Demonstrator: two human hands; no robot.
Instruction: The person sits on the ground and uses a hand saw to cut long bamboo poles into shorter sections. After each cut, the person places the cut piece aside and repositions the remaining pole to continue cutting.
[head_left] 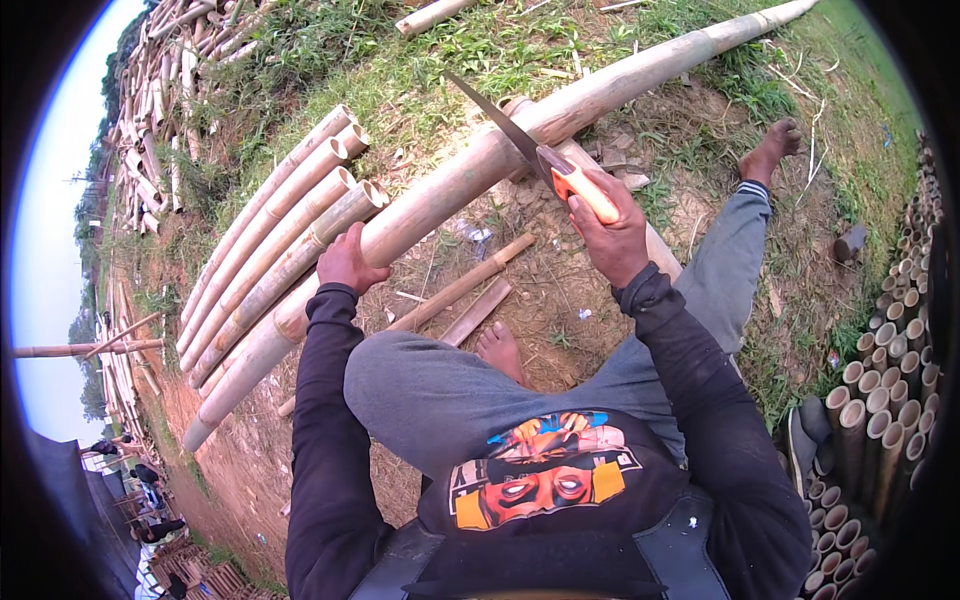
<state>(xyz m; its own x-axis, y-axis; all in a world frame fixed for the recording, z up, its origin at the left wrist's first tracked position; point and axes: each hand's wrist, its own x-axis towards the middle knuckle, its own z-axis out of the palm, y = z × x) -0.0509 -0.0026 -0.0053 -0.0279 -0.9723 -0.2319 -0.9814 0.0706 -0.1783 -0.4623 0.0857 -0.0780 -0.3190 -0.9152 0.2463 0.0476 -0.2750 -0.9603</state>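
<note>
Underfoot: dirt [565,335] around long pole [450,195], grass [440,62] beyond
Long pole: over crosswise pole [662,254]
Left hand [348,262]: grasping long pole
Right hand [613,235]: clenched round saw [545,160], blade [498,117] across long pole
Outdoors: cut poles [275,208] alongside long pole, tubes [880,400] well right

Right across the front of the seated person runs a long pole [450,190], from near left to far right. The left hand [347,265] is on it; farther right, a saw [505,128] crosses it, its handle in the right hand [612,230]. A second pole [662,250] passes beneath, near the saw. Over on the left, beyond the long pole, several cut poles [300,212] lie side by side. Between it and the left foot [500,350] sits a stick [462,287]. Rightward, shoes [800,445] stand beside stacked tubes [850,455].
</note>
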